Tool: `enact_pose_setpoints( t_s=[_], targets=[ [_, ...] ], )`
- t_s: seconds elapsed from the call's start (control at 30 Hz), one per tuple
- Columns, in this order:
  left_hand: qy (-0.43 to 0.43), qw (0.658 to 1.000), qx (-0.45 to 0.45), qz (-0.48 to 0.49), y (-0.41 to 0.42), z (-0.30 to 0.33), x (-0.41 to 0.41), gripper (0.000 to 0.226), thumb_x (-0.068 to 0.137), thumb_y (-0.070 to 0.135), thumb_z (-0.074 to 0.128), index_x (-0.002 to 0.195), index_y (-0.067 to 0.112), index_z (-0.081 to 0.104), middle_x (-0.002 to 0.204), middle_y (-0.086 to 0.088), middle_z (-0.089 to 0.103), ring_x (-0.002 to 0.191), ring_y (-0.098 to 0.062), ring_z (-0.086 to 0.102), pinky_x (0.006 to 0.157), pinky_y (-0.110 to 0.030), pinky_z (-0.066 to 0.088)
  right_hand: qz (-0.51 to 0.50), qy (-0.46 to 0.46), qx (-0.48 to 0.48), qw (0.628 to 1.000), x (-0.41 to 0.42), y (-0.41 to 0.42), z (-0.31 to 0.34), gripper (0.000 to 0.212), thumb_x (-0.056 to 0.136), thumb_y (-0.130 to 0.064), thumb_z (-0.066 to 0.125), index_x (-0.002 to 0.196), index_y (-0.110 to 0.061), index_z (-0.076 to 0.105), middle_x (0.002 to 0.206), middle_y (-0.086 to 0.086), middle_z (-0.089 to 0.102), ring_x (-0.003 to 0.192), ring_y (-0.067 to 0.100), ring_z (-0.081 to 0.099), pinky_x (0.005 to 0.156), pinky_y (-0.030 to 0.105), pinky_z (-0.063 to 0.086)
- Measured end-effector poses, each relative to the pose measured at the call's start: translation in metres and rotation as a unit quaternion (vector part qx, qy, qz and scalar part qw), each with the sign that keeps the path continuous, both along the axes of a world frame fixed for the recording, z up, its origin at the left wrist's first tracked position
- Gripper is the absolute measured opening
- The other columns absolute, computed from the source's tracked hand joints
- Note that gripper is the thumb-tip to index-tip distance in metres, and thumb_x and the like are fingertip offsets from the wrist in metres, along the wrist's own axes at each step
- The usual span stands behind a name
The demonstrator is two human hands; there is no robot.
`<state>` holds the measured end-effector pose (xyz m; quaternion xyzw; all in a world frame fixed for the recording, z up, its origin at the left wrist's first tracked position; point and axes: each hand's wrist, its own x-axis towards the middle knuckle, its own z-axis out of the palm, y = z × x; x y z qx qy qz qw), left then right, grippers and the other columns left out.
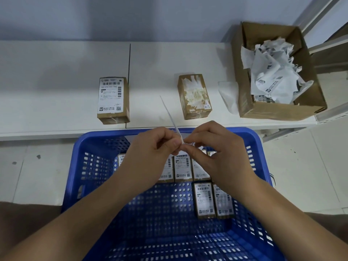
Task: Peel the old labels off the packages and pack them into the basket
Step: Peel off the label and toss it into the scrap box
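I see left hand (150,147) and right hand (211,147) both pinching thin white label strip (170,114) above blue basket (79,166). Labelled packages (205,199) inside basket. On surface (56,72): labelled package (112,99), peeled package (194,96).

White shelf (66,72) against pale blue wall (113,16); light tiled floor (37,176) below.

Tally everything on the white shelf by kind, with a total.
Packages: 2 (labelled package, peeled package)
Cardboard box of label scraps: 1
Pale crumpled sheet: 1
Total: 4
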<state>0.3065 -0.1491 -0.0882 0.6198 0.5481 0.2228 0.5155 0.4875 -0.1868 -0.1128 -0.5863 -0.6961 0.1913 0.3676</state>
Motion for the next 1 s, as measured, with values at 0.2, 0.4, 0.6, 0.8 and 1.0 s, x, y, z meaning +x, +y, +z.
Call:
enact_pose_setpoints(
  t_s=[0.2,0.4,0.6,0.8,1.0],
  targets=[
    [0.002,1.0,0.021,0.0,-0.0007,-0.003,0.0005,0.022,0.099,0.019,0.062,0.083,0.031,0.069,0.079,0.014,0.072,0.081,-0.006,0.069,0.086,-0.033,0.056,0.016,-0.016,0.004,1.0,0.0041,0.0016,-0.0014,0.011,0.086,-0.02,0.082,0.094,-0.012,0.08,0.093,-0.002,0.068,0.082,0.0,0.059,0.076,0.007,0.043],
    [-0.001,1.0,0.002,0.013,-0.0002,-0.006,0.0007,0.019,0.098,0.019,0.064,0.083,0.028,0.072,0.077,0.011,0.074,0.077,-0.005,0.07,0.082,-0.03,0.055,0.029,-0.019,0.008,0.999,0.0054,0.0018,-0.0029,0.01,0.088,-0.019,0.08,0.095,-0.013,0.08,0.094,-0.002,0.068,0.078,0.002,0.061,0.072,0.011,0.047],
    [-0.006,1.0,-0.003,0.008,-0.0003,-0.0048,0.0018,0.018,0.098,0.023,0.063,0.084,0.027,0.073,0.076,0.011,0.074,0.079,-0.004,0.069,0.08,-0.027,0.052,0.028,-0.007,0.008,1.0,0.0059,0.0031,-0.0045,0.014,0.088,-0.022,0.077,0.097,-0.01,0.079,0.095,0.0,0.069,0.079,0.002,0.059,0.074,0.011,0.048],
    [0.002,1.0,0.012,-0.005,0.0004,-0.0033,0.0019,0.018,0.096,0.026,0.064,0.084,0.032,0.076,0.075,0.015,0.073,0.079,-0.003,0.068,0.071,-0.012,0.049,0.031,-0.021,0.009,0.999,0.0076,0.004,-0.0035,0.015,0.087,-0.024,0.08,0.096,-0.012,0.079,0.095,-0.001,0.068,0.075,0.007,0.062,0.069,0.021,0.052],
    [0.004,1.0,0.023,0.003,0.0007,-0.0053,0.0025,0.013,0.094,0.027,0.066,0.086,0.03,0.076,0.075,0.016,0.072,0.075,-0.002,0.067,0.068,-0.012,0.05,0.034,-0.011,-0.002,0.999,0.0064,0.0031,0.0003,0.009,0.092,-0.018,0.075,0.099,-0.014,0.079,0.096,-0.002,0.067,0.078,0.008,0.064,0.069,0.026,0.053]
  ],
)
